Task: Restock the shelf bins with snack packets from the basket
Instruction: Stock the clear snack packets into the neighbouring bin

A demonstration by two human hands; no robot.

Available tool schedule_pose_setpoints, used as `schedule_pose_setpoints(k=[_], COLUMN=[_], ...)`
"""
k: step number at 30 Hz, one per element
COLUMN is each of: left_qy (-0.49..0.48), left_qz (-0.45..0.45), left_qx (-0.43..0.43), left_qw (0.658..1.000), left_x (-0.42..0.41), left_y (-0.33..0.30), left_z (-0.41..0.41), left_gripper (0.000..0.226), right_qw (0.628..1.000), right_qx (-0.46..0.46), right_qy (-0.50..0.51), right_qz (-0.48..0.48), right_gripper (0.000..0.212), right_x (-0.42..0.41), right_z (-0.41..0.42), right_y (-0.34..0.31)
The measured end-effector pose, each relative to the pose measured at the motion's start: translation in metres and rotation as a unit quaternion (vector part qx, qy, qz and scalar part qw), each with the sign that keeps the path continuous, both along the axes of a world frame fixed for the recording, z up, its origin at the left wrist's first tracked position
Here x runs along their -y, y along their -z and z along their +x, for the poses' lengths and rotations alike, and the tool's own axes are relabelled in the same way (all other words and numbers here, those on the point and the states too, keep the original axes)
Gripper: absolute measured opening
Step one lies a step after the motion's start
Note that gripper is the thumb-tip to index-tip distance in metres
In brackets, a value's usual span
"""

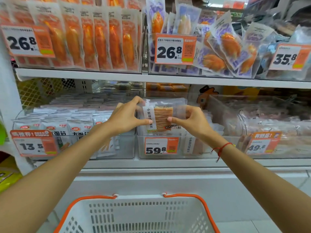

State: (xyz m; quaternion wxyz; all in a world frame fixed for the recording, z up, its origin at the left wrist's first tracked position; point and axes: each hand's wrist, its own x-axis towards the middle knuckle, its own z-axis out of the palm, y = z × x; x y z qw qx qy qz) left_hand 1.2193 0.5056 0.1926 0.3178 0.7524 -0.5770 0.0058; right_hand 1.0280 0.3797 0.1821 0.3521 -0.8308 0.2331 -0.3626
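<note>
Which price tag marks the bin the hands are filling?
The 59.8 tag, on the middle bin of the lower shelf. Both hands, left and right, hold a packet right above it; the 13.5 and 49.8 tags flank it.

— What do the price tags on the upper shelf read?
— The upper-left price tag (27, 41) says 26.8; the centre tag (175, 49) also 26.8, with 500g in small print; the tag at the right edge (289, 57) says 35.8

— And lower down?
— The left orange tag (33, 143) shows 13.5; the tag on the middle clear bin (161, 145) reads 59.8; the right one (262, 143) reads 49.8

— Any text on the packets?
— The white packets (79, 130) at lower left read 大面筋. The snack packet (161, 117) held up at centre has a white strip beginning 中愿福; the rest is covered
</note>
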Motion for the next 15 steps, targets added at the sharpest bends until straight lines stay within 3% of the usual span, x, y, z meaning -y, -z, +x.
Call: schedule_pose_setpoints(k=[6,11,15], left_qy=[-0.012,0.002,0.025], left_qz=[0.047,0.021,0.020], left_qx=[0.132,0.154,0.187], left_qw=[0.990,0.988,0.982], left_x=[-0.015,-0.013,-0.013], left_y=[0.004,0.001,-0.005], left_z=[0.005,0.005,0.004], left_gripper=[0.067,0.066,0.063], right_qw=[0.998,0.994,0.979], right_qx=[-0.055,-0.103,-0.172], right_qy=[-0.034,-0.035,-0.020], right_qz=[-0.023,-0.027,-0.110], right_gripper=[0.019,0.020,0.014], right_x=[-0.006,-0.005,-0.003], right_z=[0.003,0.004,-0.003], right_y=[0.002,-0.004,-0.011])
